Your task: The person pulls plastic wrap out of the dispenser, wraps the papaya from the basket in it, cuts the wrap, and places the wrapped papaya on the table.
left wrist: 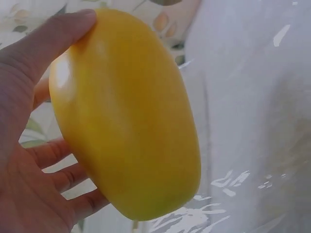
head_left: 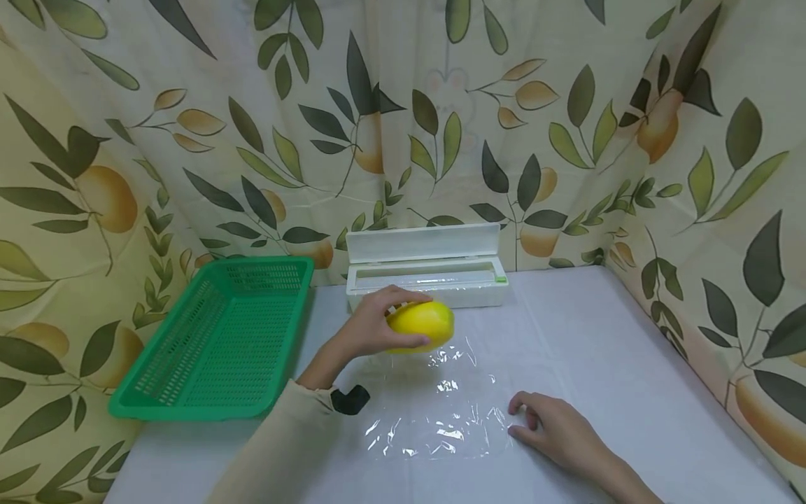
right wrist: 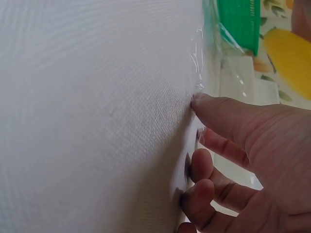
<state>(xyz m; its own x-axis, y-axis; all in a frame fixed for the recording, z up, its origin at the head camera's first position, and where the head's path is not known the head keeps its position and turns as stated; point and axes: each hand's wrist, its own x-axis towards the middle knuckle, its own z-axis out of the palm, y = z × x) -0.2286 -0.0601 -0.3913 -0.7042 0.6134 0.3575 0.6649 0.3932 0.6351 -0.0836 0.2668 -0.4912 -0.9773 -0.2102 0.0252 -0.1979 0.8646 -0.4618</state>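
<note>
My left hand (head_left: pixel 371 327) grips a smooth, oblong yellow fruit (head_left: pixel 423 326) from its left side, thumb and fingers spread around it; its exact kind is unclear. The left wrist view shows the fruit (left wrist: pixel 129 116) whole, greenish at the lower end. Below it, a sheet of clear plastic wrap (head_left: pixel 441 420) lies on the table. At the sheet's right edge, my right hand (head_left: pixel 557 427) rests with loosely bent fingers, a gap between thumb and forefinger. In the right wrist view the thumb tip of this hand (right wrist: pixel 252 131) touches the cloth beside the film's edge.
A white wrap dispenser box (head_left: pixel 428 297) with its lid raised stands at the back of the table. To the left sits a green plastic basket (head_left: pixel 252 336). White cloth (head_left: pixel 604 350) covers the table, and a leaf-patterned curtain (head_left: pixel 403 189) rises behind and on both sides.
</note>
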